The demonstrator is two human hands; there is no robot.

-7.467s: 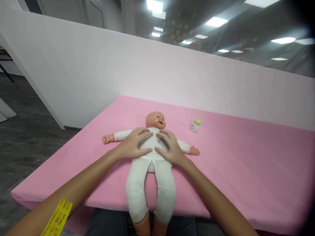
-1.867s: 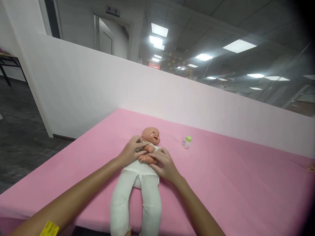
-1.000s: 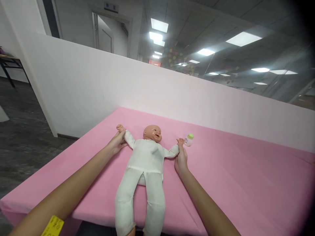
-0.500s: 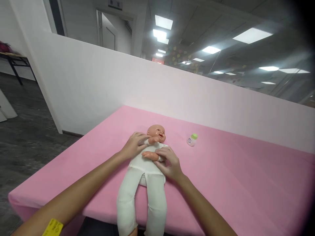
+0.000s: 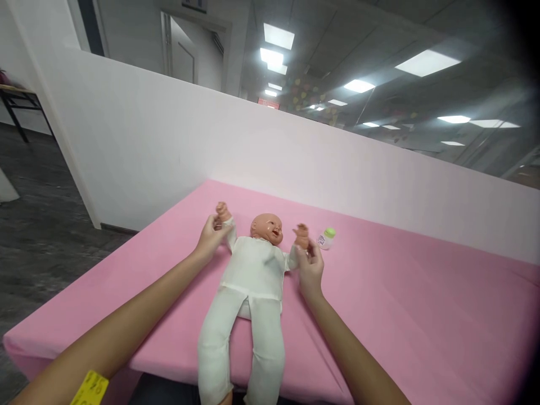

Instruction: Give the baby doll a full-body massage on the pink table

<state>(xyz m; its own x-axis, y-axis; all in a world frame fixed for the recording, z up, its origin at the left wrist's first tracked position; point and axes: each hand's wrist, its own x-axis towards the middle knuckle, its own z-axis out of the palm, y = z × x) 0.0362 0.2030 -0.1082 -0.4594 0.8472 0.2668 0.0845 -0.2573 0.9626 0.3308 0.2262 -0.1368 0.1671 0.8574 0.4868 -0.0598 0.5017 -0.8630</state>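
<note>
The baby doll lies on its back on the pink table, legs trailing over the near edge. The left hand is closed around the doll's wrist on its own side, lifting that arm up beside the doll's head; the right hand pinches the other wrist, raised likewise. This looks like the spread phase of an arm-stretch exercise (both of the doll's arms are opened outward). The next move probably calls for an even, gentle grip on both wrists. 1 small bottle with a green cap lies just right of the doll's raised hand.
</note>
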